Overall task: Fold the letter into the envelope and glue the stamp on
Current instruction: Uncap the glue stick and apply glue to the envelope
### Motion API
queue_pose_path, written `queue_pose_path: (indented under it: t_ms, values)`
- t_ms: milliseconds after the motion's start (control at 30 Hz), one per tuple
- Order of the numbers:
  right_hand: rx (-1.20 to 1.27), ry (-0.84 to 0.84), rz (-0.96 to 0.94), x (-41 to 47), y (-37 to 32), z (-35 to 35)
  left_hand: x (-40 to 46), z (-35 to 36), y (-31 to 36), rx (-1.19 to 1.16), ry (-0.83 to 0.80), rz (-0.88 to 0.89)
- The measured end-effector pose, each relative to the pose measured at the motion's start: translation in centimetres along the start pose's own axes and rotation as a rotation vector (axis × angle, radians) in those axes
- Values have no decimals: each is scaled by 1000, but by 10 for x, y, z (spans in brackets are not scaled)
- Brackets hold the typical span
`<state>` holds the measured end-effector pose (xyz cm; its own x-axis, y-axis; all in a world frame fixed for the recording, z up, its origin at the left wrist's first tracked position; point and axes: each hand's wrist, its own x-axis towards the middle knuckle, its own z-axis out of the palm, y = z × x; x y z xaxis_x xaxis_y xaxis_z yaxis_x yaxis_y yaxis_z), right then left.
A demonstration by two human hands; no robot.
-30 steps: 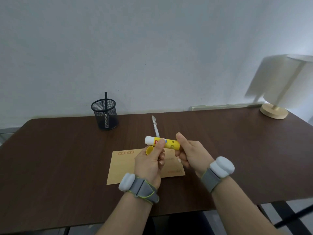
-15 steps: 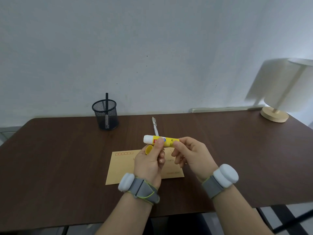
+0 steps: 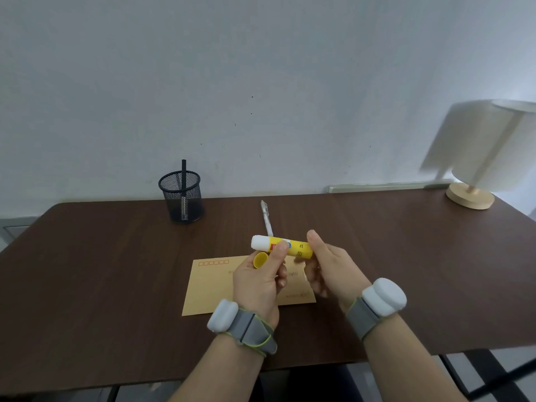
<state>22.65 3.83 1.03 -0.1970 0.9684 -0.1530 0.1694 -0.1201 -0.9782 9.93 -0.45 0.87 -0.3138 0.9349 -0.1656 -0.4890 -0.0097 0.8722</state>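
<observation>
Yellow glue stick (image 3: pixel 293 247), seemingly uncapped, hides pen (image 3: pixel 266 216).

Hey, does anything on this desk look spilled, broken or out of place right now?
Nothing stands out. The glue stick is uncapped between both hands, its yellow cap kept in the left hand. The envelope lies flat, and a white pen rests loose behind it.

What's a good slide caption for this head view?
Both hands hold an uncapped yellow glue stick above a tan paper envelope.

Home or office desk setting: dark wood desk (image 3: pixel 116 271), mesh pen holder (image 3: pixel 181 197) near rear edge, lamp (image 3: pixel 490 152) at rear right corner, plain wall (image 3: pixel 261 68).
</observation>
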Motion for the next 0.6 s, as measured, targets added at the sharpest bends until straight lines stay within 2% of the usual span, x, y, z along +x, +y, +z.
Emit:
queue_pose_path:
  t_ms: [100, 267, 433, 600]
  values:
    - [125, -50, -154, 2, 0, -5, 3, 0, 3, -56, 29, -48]
    - [39, -35, -343, 2, 4, -6, 5, 0, 7, -152, 24, -101]
    - [-78, 19, -349, 0, 1, -3, 6, -1, 9, -126, -9, -81]
    - [-177, 57, -272, -5, -8, 2, 4, -2, 7, -85, -54, -34]
